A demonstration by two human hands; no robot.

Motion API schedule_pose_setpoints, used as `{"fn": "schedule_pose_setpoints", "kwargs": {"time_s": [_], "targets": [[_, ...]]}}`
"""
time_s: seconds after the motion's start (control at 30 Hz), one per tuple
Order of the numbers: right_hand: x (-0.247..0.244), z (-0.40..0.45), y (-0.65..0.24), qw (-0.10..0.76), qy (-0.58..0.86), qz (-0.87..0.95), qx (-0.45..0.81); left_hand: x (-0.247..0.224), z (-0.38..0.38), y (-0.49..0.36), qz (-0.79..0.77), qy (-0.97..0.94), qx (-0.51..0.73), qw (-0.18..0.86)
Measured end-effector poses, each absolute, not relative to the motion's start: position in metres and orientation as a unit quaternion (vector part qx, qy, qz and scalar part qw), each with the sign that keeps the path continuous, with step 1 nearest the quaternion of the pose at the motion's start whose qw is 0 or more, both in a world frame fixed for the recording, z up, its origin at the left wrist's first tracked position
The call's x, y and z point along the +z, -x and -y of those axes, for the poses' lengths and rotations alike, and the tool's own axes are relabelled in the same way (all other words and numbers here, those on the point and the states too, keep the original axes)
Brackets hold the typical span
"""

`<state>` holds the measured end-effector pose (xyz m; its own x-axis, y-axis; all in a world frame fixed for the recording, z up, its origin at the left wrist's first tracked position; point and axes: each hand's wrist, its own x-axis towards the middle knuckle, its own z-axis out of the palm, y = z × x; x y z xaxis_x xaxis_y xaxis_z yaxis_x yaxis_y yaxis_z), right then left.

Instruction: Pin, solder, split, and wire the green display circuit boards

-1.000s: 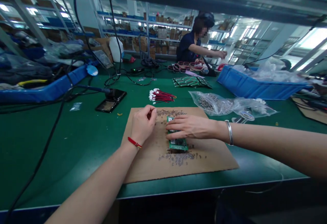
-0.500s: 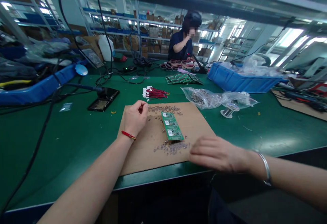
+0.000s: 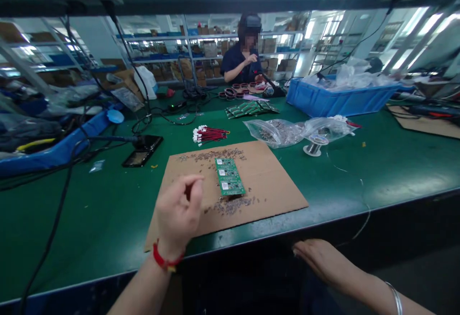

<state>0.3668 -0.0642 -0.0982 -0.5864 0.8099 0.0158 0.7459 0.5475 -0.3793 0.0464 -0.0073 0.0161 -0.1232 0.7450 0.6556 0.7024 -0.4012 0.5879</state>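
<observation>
Head view: left hand curled narrow over the cardboard sheet, thumb against forefinger; cannot tell whether anything is pinched inside. Right hand lies beyond the bench edge, fingers straight and together; palm side hidden, contents cannot be told. Right forearm cut off by frame, lower right. Circuit board: green, rectangular, on the sheet, right of the left hand and apart from both hands; underside hidden. Small grey-brown parts lie scattered near its front end, irregular, too small to identify. Sheet: matt brown, straight-cut edges. Beyond it, red wires with white connectors, bundled; a clear, crinkled plastic bag of small parts; beside the bag, a spool of shiny wire. White labels on the board: print illegible. Spool label: also unreadable.
</observation>
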Motion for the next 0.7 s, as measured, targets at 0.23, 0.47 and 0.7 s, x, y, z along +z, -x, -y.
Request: {"fn": "schedule_pose_setpoints", "kwargs": {"time_s": [0.23, 0.47, 0.7], "targets": [[-0.012, 0.08, -0.307, 0.234, 0.414, 0.857, 0.199, -0.021, 0.092, -0.124, -0.414, -0.789, 0.388, 0.234], [0.02, 0.046, -0.26, 0.377, 0.323, 0.837, 0.23, 0.001, 0.081, -0.066, -0.483, -0.75, 0.388, 0.229], [0.008, -0.003, -0.27, 0.511, 0.462, 0.701, 0.184, 0.016, -0.018, 0.06, -0.654, -0.462, 0.547, 0.245]]}}
